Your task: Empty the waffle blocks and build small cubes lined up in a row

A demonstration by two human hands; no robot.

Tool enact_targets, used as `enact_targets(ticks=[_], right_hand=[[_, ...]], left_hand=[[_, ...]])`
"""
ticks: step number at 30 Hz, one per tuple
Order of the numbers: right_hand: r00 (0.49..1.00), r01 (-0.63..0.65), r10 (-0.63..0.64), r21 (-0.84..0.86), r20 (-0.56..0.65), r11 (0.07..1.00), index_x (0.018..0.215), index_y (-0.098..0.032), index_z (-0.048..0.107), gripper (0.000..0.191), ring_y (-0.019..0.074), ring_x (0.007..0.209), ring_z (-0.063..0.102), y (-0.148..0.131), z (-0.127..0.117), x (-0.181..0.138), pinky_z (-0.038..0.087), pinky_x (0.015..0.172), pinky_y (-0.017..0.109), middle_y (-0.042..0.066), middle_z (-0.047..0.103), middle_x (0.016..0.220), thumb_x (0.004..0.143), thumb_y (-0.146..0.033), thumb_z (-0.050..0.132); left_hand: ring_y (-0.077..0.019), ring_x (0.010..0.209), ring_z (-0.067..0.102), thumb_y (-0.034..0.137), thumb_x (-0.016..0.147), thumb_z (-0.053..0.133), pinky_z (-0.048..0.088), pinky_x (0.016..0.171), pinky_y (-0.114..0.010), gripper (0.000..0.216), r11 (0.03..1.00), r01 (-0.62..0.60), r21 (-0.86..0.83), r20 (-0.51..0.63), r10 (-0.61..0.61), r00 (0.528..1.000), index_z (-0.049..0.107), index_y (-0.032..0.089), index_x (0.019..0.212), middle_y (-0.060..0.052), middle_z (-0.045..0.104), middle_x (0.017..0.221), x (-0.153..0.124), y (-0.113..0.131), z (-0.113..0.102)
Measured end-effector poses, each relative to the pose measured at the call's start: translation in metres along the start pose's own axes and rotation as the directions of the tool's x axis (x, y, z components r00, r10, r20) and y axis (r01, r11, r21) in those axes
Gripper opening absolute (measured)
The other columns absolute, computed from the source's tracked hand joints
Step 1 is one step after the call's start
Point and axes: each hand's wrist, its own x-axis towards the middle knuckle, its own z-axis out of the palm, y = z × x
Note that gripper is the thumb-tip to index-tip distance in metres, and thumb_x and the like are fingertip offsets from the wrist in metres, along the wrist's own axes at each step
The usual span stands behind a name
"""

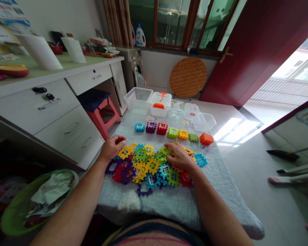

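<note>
A heap of flat, interlocking plastic tiles (146, 165) in yellow, green, blue, purple and red lies on a pale quilted cloth (169, 201). My left hand (111, 147) rests at the heap's left edge, fingers curled loosely over the tiles, holding nothing I can make out. My right hand (179, 156) lies palm down on the heap's right side, fingers spread over green and yellow tiles. Beyond the heap stands a row of built cubes: blue (140, 127), purple (151, 127), red (162, 128), green (172, 133), orange-yellow (183, 134), a flat green one (193, 137) and orange (206, 138).
Clear plastic boxes (138, 97) and a lidded box with an orange latch (159, 103) stand at the cloth's far end. A white desk with drawers (53, 106) and a red stool (102, 114) are at left. A green basket (28, 205) sits near my left arm. A round wooden board (188, 77) leans on the wall.
</note>
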Motion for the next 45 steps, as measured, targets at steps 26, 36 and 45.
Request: enact_targets(ticks=[26, 36, 45], right_hand=[[0.988, -0.107, 0.080, -0.208, -0.133, 0.972, 0.118, -0.019, 0.059, 0.049, 0.0269, 0.107, 0.046, 0.014, -0.051, 0.047, 0.039, 0.095, 0.040, 0.010, 0.052, 0.113, 0.070, -0.024, 0.071], [0.989, -0.134, 0.145, -0.342, 0.006, 0.930, 0.120, -0.021, 0.062, 0.052, 0.0279, 0.106, 0.051, 0.054, -0.054, 0.087, 0.039, 0.093, 0.039, 0.011, 0.058, 0.113, 0.070, -0.029, 0.075], [0.991, -0.133, 0.125, -0.276, -0.045, 0.952, 0.125, -0.018, 0.057, 0.059, 0.0311, 0.115, 0.049, 0.050, -0.056, 0.079, 0.038, 0.098, 0.044, 0.013, 0.055, 0.123, 0.069, -0.025, 0.074]], left_hand=[[-0.0205, 0.078, 0.066, 0.049, 0.069, 0.065, 0.052, 0.076, -0.029, 0.037, 1.000, 0.002, -0.013, 0.008, -0.002, 1.000, 0.067, 0.017, 0.090, -0.004, 0.071, 0.082, 0.000, 0.004, -0.001], [-0.0205, 0.077, 0.066, 0.050, 0.067, 0.066, 0.053, 0.074, -0.029, 0.039, 1.000, 0.008, -0.024, -0.010, -0.008, 1.000, 0.069, 0.017, 0.088, -0.004, 0.072, 0.082, 0.001, 0.005, -0.002], [-0.0202, 0.078, 0.066, 0.050, 0.069, 0.066, 0.053, 0.075, -0.029, 0.041, 1.000, 0.006, -0.028, 0.003, -0.006, 1.000, 0.068, 0.016, 0.091, -0.004, 0.071, 0.083, 0.000, 0.002, -0.002]])
